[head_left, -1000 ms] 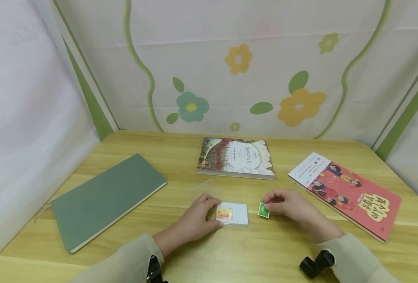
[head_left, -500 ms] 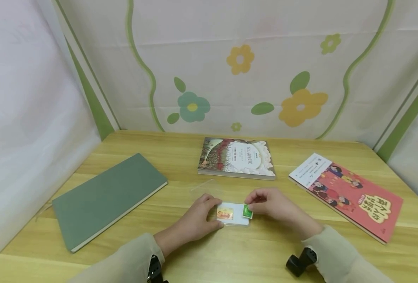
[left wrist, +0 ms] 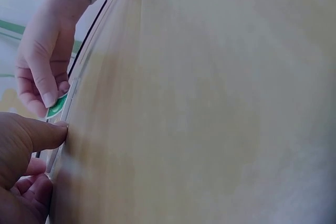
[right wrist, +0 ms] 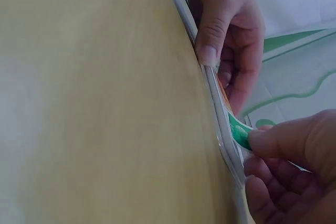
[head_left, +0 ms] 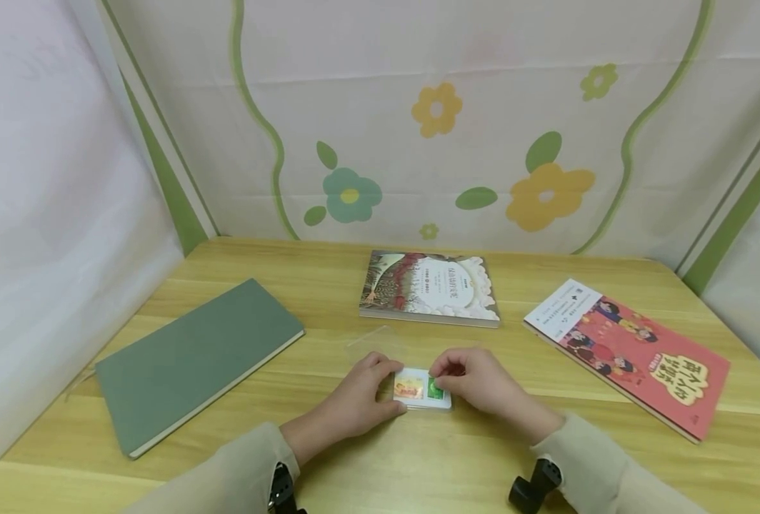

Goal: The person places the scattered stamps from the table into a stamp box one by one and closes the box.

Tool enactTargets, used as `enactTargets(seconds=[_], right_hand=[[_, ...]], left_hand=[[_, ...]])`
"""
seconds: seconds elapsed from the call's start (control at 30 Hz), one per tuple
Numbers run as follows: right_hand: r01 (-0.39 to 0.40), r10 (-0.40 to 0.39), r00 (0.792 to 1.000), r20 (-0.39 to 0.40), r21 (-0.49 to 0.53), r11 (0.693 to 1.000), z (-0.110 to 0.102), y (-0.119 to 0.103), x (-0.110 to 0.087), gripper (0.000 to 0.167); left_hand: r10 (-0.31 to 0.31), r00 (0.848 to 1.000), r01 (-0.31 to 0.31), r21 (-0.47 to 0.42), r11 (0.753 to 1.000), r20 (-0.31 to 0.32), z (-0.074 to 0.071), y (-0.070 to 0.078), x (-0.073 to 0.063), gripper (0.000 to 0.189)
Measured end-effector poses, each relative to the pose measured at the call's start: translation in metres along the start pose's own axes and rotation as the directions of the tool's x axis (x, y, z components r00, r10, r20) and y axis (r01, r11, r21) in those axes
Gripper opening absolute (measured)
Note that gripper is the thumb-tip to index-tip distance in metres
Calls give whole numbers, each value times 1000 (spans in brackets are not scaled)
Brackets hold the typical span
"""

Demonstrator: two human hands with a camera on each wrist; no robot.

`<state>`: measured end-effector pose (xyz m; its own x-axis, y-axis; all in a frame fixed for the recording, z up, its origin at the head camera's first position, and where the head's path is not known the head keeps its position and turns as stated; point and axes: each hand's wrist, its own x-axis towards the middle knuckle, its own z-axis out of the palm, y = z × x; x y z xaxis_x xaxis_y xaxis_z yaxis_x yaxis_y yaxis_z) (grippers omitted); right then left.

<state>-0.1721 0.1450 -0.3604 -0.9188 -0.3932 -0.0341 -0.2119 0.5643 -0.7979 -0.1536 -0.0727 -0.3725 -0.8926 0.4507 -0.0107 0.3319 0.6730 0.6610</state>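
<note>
1. Wooden table [head_left: 380, 457] inside a booth of white cloth printed with flowers [head_left: 547, 189] and green wavy lines.
2. Small white tray [head_left: 433, 403] lies flat at the table's middle front, near the person. The wrist views show it has a low raised rim.
3. Inside the tray: an orange-red picture stamp [head_left: 408, 387] on the left half, lying flat.
4. Right hand [head_left: 476, 382] pinches a green stamp [head_left: 436, 390] between thumb and fingertips, fingers curled. The stamp is over the tray's right half, just beside the orange-red one. Right wrist view shows it tilted with its lower edge at the rim. Cannot tell if it lies flat yet.
5. Left hand [head_left: 357, 403] holds the tray's left end, thumb on the near edge and fingers curled at the far edge, steadying it.
6. Clear plastic sleeve [head_left: 375, 341] lies flat just behind the tray. Cannot tell if anything is in it.
7. Green notebook [head_left: 193, 360] lies closed at the left, well apart from the hands.
8. Picture book [head_left: 430, 287] with a white and red cover lies closed at the back centre.
9. Red book [head_left: 637, 353] with cartoon figures lies closed at the right.
10. Beige sleeves on both arms, black camera mounts at the wrists.
</note>
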Motion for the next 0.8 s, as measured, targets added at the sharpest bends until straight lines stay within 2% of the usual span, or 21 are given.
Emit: enactTargets(seconds=[0.3, 0.6, 0.67, 0.8], right_hand=[[61, -67, 997, -43, -123, 991, 8, 1, 0, 10], [167, -178, 983, -32, -224, 960, 7, -1, 0, 11], [171, -182, 983, -28, -233, 957, 6, -2, 0, 11], [120, -133, 990, -43, -226, 967, 3, -4, 0, 8]], left_hand=[[-10, 1000, 10, 0, 1000, 6, -1, 1, -1, 55], [10, 1000, -10, 27, 1000, 4, -1, -1, -2, 55], [15, 1000, -15, 31, 999, 1, -1, -1, -2, 55], [26, 1000, -26, 44, 999, -3, 0, 0, -2, 55]])
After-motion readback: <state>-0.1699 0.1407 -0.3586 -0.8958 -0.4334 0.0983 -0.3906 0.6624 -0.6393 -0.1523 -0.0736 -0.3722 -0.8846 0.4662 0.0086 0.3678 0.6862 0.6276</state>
